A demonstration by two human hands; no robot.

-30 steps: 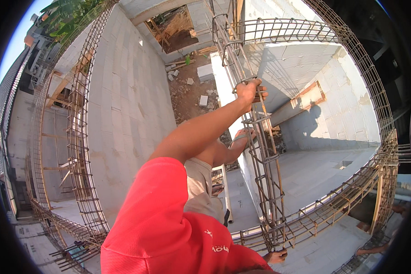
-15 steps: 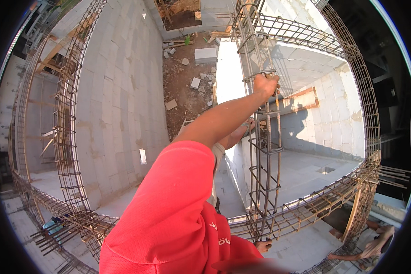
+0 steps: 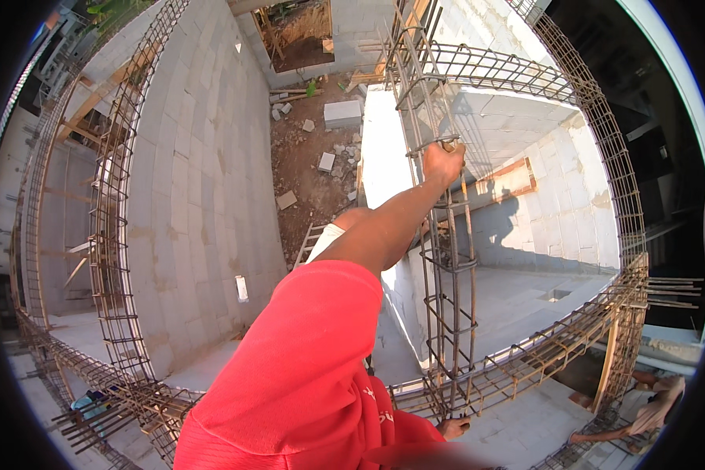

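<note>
My left arm, in a red sleeve, reaches across the view. My left hand (image 3: pixel 444 162) is closed round a bar of an upright rebar column cage (image 3: pixel 439 274), near one of its ties. The cage rises beside the white top of a block wall (image 3: pixel 382 141). At the lower edge my right hand (image 3: pixel 453 427) shows only in part. Its fingers are curled at a horizontal rebar beam cage (image 3: pixel 517 376), by the column's foot. My bent knee (image 3: pixel 351 218), with pale shorts above it, shows behind the left arm.
A tall block wall (image 3: pixel 196 180) stands on the left, with another rebar column (image 3: pixel 113 235) beyond it. White blocks (image 3: pixel 342 114) and rubble lie on the dirt far below, near a ladder (image 3: pixel 309 244). Rebar ends (image 3: pixel 674 292) stick out at right. Another person (image 3: pixel 654 411) is at the lower right.
The view has shifted, so most things sit lower and slightly left. My knee now shows left of my forearm. Both hands keep their places on the rebar.
</note>
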